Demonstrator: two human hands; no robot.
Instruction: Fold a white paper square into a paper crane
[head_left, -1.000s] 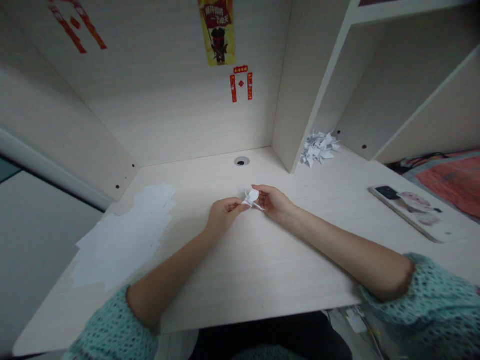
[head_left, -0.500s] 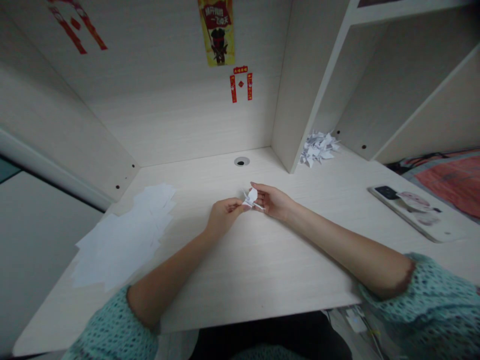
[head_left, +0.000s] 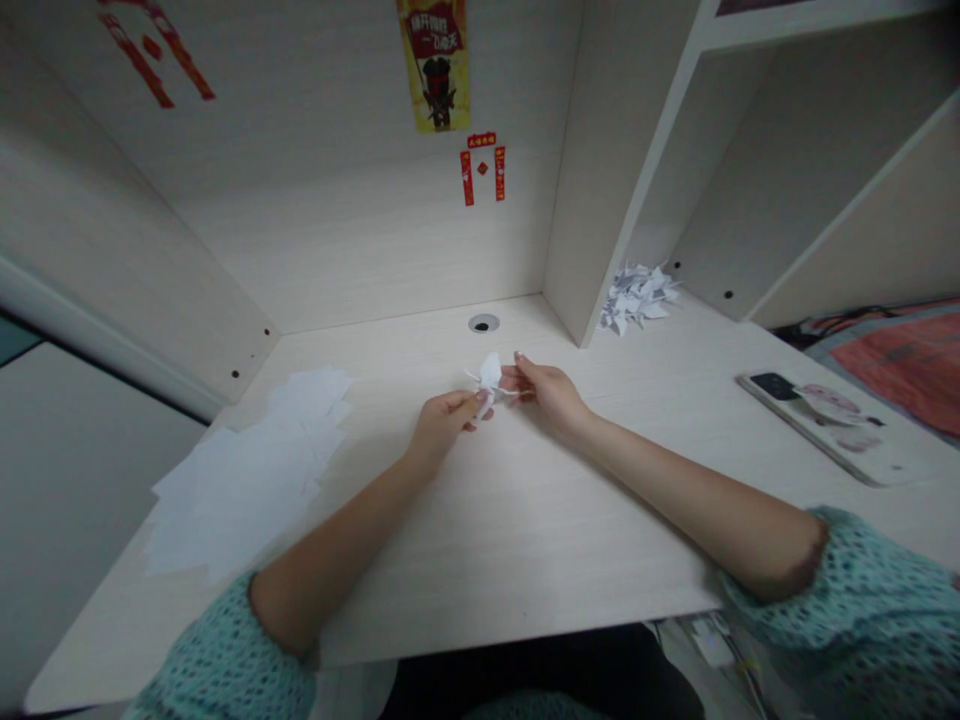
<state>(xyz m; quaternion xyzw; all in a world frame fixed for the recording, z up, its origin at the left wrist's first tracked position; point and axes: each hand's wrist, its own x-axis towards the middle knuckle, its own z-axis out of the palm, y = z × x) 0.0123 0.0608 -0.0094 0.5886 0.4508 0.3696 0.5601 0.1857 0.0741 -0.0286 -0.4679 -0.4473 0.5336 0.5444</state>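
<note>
A small folded white paper crane (head_left: 490, 372) is held above the middle of the desk, its wings spread. My left hand (head_left: 448, 418) pinches its lower part between thumb and fingers. On the crane's right side is my right hand (head_left: 546, 388), its fingers partly curled behind a thin point of the paper, with thumb and index finger raised apart. Whether those right fingers grip the paper or only touch it is not clear.
White paper sheets (head_left: 247, 480) lie spread on the desk's left. A heap of folded white paper (head_left: 637, 297) sits behind the upright divider (head_left: 600, 200). At the right lies a phone (head_left: 832, 425), near a red cloth (head_left: 907, 355). A round cable hole (head_left: 484, 323) is at the back.
The crane has turned and shifted slightly left and up, with its wing now pointing upward. My right hand has moved a little and its thumb and index finger have come away from the paper.
</note>
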